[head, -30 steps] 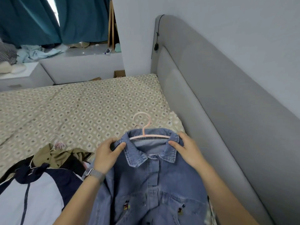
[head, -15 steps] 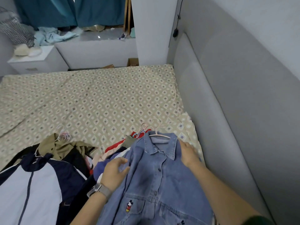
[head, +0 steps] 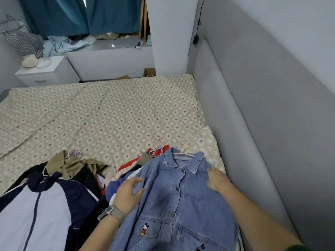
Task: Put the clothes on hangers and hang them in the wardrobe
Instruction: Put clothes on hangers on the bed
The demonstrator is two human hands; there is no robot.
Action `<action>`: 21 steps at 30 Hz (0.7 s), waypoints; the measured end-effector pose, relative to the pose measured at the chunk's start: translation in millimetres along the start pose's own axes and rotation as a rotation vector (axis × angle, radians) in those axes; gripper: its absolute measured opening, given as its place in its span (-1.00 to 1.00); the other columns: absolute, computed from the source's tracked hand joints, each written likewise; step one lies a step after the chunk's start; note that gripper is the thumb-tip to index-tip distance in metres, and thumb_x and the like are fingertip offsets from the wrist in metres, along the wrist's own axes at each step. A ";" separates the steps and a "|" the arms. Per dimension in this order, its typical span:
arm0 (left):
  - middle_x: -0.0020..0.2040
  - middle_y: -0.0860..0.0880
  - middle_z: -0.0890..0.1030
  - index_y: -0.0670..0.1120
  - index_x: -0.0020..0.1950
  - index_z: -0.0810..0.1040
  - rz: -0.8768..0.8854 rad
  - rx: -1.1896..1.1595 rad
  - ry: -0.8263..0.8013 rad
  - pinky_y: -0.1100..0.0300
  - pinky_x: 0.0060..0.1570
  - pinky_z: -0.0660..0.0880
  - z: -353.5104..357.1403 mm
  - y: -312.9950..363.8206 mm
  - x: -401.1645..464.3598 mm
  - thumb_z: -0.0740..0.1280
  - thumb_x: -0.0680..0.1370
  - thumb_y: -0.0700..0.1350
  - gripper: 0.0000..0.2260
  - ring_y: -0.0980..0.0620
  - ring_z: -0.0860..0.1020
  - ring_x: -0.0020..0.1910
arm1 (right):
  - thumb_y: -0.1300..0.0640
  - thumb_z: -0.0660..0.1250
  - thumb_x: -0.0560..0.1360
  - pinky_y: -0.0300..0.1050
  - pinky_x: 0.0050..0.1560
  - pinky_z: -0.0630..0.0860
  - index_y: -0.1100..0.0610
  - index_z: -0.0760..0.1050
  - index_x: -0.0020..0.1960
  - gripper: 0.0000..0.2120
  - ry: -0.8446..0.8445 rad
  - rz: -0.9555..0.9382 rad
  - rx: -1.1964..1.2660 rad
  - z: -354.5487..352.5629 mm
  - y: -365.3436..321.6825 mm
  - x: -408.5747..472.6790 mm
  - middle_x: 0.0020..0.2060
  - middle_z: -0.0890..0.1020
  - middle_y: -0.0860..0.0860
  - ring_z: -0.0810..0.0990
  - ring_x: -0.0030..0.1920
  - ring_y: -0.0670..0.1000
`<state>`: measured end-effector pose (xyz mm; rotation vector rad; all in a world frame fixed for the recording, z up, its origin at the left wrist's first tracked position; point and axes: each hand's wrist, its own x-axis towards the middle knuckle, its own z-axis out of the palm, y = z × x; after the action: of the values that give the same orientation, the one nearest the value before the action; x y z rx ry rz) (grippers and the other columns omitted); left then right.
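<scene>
From my remote seat I see the blue denim shirt with small cartoon embroidery (head: pixel 174 201) running off the bottom edge, so its hem and sleeves are cut off. It lies on the bed with the beige diamond-patterned sheet (head: pixel 101 113), draped over a pile of other clothes near the grey padded headboard (head: pixel 253 124). A thin pink plastic hanger (head: pixel 183 151) sits inside the collar; only its hook and a short stretch of bar show, the shoulders being hidden under the denim.

My left hand (head: pixel 127 193) rests on the shirt's left front edge with fingers loosely spread; I cannot tell whether the thumb catches any fabric. A grey mesh-band watch (head: pixel 110 213) is on that wrist. My right hand (head: pixel 216 180) lies flat on the shirt's right shoulder, fingers extended and pressing down.

Under the shirt, red, white and purple garments (head: pixel 126 171) poke out, too bunched to make out singly, with several more coloured hanger hooks (head: pixel 160 147) beside the collar. To the left lie an olive-brown garment (head: pixel 72 163) with pale hangers and a navy-and-white jacket (head: pixel 36 211), partly cut off. Beyond the bed stand a white nightstand (head: pixel 47 73), a checked laundry basket (head: pixel 20 38) and teal curtains (head: pixel 81 15).
</scene>
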<state>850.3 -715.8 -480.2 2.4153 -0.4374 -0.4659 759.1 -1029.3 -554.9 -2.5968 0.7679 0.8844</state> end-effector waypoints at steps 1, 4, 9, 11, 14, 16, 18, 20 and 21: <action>0.13 -0.04 0.54 -0.17 0.21 0.53 0.003 0.001 -0.002 0.31 0.10 0.35 -1.1 2.9 -2.9 0.37 0.51 -0.22 -0.72 0.09 0.45 0.05 | 0.16 0.13 0.58 -0.02 0.35 0.37 0.16 0.22 0.49 -0.52 -0.013 0.004 0.018 0.5 0.4 -5.7 0.51 0.22 0.09 0.35 0.42 0.13; 0.14 -0.07 0.55 -0.19 0.20 0.53 0.026 0.009 -0.012 0.25 0.14 0.38 -6.5 11.2 -12.6 0.38 0.50 -0.20 -0.72 0.00 0.50 0.11 | 0.10 0.14 0.59 -0.07 0.33 0.40 0.14 0.34 0.43 -0.59 -0.046 0.014 0.065 2.1 -0.8 -27.3 0.41 0.40 0.09 0.42 0.37 0.11; 0.11 -0.04 0.55 -0.18 0.20 0.53 0.103 0.015 -0.026 0.28 0.15 0.35 -21.1 9.0 -39.3 0.38 0.50 -0.19 -0.73 0.01 0.50 0.12 | 0.09 0.17 0.60 -0.13 0.34 0.35 0.13 0.27 0.48 -0.54 -0.019 0.000 0.156 4.5 -15.0 -70.6 0.43 0.39 0.11 0.39 0.39 0.13; 0.07 -0.01 0.55 -0.18 0.19 0.54 0.132 0.009 -0.021 0.31 0.10 0.33 -31.2 1.7 -54.3 0.38 0.50 -0.20 -0.74 -0.01 0.51 0.12 | 0.11 0.16 0.60 -0.13 0.33 0.34 0.13 0.24 0.50 -0.53 0.018 -0.006 0.195 6.9 -25.8 -89.0 0.44 0.38 0.11 0.38 0.40 0.12; 0.08 -0.06 0.57 -0.18 0.18 0.55 0.146 0.030 -0.021 0.31 0.10 0.33 -51.1 -16.9 -79.8 0.37 0.50 -0.23 -0.75 -0.01 0.51 0.11 | 0.15 0.18 0.59 -0.10 0.31 0.38 0.17 0.28 0.47 -0.54 0.073 -0.033 0.224 12.8 -48.9 -118.8 0.41 0.41 0.13 0.41 0.38 0.14; 0.10 -0.09 0.58 -0.19 0.17 0.55 0.138 0.031 -0.017 0.27 0.12 0.36 -67.8 -36.3 -99.4 0.37 0.49 -0.22 -0.75 -0.02 0.53 0.12 | 0.17 0.20 0.57 -0.04 0.31 0.40 0.20 0.28 0.46 -0.53 0.099 -0.047 0.230 18.7 -71.6 -138.9 0.40 0.42 0.16 0.42 0.36 0.16; 0.08 -0.05 0.58 -0.16 0.17 0.55 0.125 0.031 -0.008 0.26 0.10 0.37 -88.3 -58.0 -122.5 0.38 0.49 -0.19 -0.75 0.00 0.53 0.10 | 0.18 0.21 0.56 0.00 0.27 0.44 0.19 0.30 0.44 -0.55 0.126 -0.075 0.220 24.8 -103.1 -161.7 0.35 0.46 0.16 0.45 0.32 0.18; 0.03 0.02 0.54 -0.09 0.15 0.54 0.112 0.017 0.014 0.28 0.10 0.38 -112.0 -84.0 -148.9 0.38 0.49 -0.18 -0.77 0.07 0.50 0.04 | 0.18 0.21 0.56 -0.03 0.25 0.45 0.17 0.30 0.45 -0.54 0.137 -0.121 0.200 33.6 -140.0 -181.0 0.35 0.46 0.14 0.46 0.32 0.16; 0.03 0.04 0.52 -0.05 0.15 0.52 0.096 0.017 0.023 0.28 0.11 0.39 -125.7 -98.5 -162.7 0.37 0.50 -0.18 -0.77 0.09 0.48 0.02 | 0.18 0.22 0.56 -0.03 0.27 0.43 0.17 0.28 0.47 -0.52 0.139 -0.143 0.191 39.3 -160.2 -189.7 0.38 0.44 0.13 0.44 0.34 0.16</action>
<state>779.7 -509.1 -414.7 2.4014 -0.5461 -0.3938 704.8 -807.7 -449.3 -2.5252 0.6567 0.5657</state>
